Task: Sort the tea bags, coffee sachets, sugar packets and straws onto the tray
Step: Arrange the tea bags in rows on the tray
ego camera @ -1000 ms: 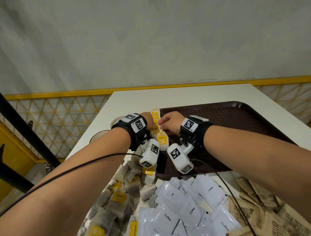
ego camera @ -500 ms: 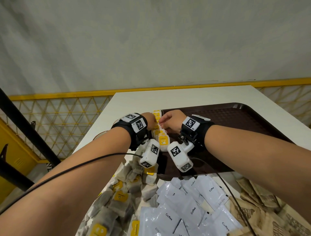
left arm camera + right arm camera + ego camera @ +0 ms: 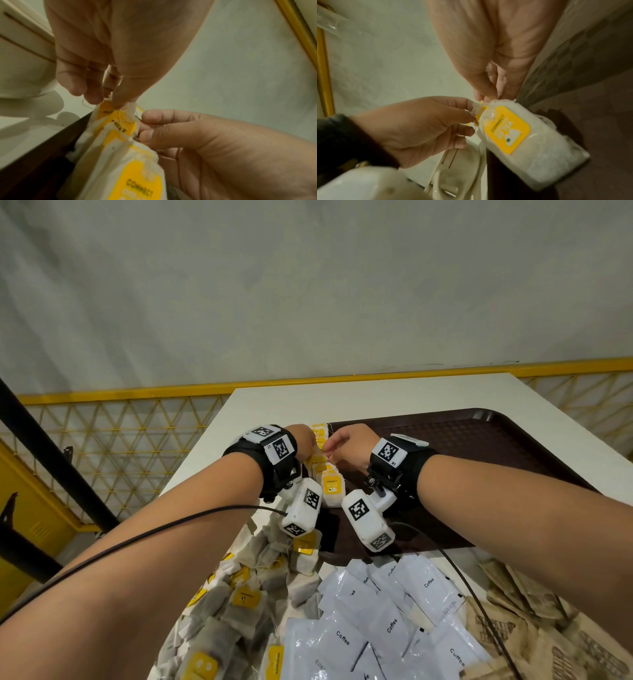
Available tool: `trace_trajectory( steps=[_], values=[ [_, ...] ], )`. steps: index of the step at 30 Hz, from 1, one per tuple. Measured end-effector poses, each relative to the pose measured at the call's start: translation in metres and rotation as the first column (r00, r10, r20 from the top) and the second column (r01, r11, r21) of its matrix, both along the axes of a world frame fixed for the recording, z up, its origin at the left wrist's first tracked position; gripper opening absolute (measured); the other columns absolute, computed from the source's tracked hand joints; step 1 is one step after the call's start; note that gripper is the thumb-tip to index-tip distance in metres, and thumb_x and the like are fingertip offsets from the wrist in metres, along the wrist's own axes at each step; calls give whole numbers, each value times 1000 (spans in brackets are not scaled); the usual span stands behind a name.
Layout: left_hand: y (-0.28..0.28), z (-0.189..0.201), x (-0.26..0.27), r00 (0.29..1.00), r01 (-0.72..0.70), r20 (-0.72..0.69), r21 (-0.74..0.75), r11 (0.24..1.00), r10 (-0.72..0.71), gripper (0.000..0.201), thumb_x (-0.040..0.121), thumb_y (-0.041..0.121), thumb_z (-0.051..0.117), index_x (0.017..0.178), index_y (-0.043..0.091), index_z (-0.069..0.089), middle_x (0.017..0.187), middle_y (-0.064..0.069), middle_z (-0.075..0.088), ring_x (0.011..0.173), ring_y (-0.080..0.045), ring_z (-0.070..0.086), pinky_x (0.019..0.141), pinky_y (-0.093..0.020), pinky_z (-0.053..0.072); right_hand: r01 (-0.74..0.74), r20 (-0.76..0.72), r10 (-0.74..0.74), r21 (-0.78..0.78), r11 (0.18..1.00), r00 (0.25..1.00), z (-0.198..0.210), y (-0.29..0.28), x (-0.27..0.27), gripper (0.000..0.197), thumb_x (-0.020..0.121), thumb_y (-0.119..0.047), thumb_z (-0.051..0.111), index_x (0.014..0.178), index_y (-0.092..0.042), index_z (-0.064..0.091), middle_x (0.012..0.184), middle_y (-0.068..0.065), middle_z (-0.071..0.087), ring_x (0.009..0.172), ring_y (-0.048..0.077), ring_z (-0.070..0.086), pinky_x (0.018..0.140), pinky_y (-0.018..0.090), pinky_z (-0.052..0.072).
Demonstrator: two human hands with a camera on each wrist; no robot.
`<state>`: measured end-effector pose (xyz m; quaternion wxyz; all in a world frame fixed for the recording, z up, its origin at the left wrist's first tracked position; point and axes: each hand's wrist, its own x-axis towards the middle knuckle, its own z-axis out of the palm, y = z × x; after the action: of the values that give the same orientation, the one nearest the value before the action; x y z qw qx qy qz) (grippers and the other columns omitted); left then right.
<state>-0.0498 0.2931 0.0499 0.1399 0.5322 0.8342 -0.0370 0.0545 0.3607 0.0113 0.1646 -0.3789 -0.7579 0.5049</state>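
A row of white tea bags with yellow tags (image 3: 330, 486) stands on edge along the left rim of the brown tray (image 3: 479, 446). Both hands meet over its far end. My left hand (image 3: 310, 445) pinches the top of a tea bag (image 3: 118, 121) between thumb and fingertips (image 3: 92, 97). From the other side my right hand (image 3: 334, 445) pinches the same bunch, its fingertips (image 3: 488, 96) at the top of the front tea bag (image 3: 522, 135). Which single bag each hand holds is hidden.
Loose tea bags (image 3: 260, 587) are heaped near me at the left, with white coffee sachets (image 3: 387, 621) in the middle and brown sugar packets (image 3: 534, 628) at the right. A white cup and saucer (image 3: 458, 169) sit just left of the tray. The table ends beyond the tray, by a yellow mesh fence.
The right hand's fingers have drawn closer to the left hand over the tea bags. Both wrists stay at the tray's left rim.
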Motion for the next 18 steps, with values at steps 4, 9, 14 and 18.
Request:
trace_trajectory(
  steps=[4, 9, 14, 18],
  values=[
    [5, 1, -4, 1000, -18, 4, 49, 999, 18, 33, 97, 5, 44, 128, 2, 55, 129, -15, 58, 118, -27, 56, 91, -27, 45, 75, 10, -74, -139, 987, 997, -1, -3, 0, 24, 88, 9, 55, 72, -9, 59, 86, 16, 59, 69, 24, 58, 59, 30, 53],
    [15, 2, -8, 1000, -25, 9, 63, 998, 24, 33, 96, 4, 44, 128, 2, 56, 128, -15, 58, 117, -27, 57, 90, -28, 46, -7, 18, 11, -195, 981, 1000, -3, -1, 5, 16, 86, 1, 66, 74, -7, 59, 74, 10, 59, 63, 17, 56, 59, 28, 51],
    [23, 5, -5, 999, 20, 28, 63, 998, -22, 35, 95, 3, 48, 129, 8, 57, 128, -12, 59, 116, -27, 58, 90, -26, 45, -13, 7, 15, -165, 986, 1000, -6, 3, 4, 20, 81, 7, 67, 78, -8, 55, 74, 10, 59, 61, 19, 59, 61, 29, 54],
    [25, 0, -12, 994, -42, 104, 160, 986, 25, 37, 88, -1, 56, 121, 15, 63, 120, -11, 62, 106, -28, 62, 85, -30, 51, 0, 13, 2, -171, 985, 1000, -5, 3, 3, 23, 82, 12, 64, 75, -8, 54, 77, 13, 59, 67, 25, 60, 64, 32, 54]
  ],
)
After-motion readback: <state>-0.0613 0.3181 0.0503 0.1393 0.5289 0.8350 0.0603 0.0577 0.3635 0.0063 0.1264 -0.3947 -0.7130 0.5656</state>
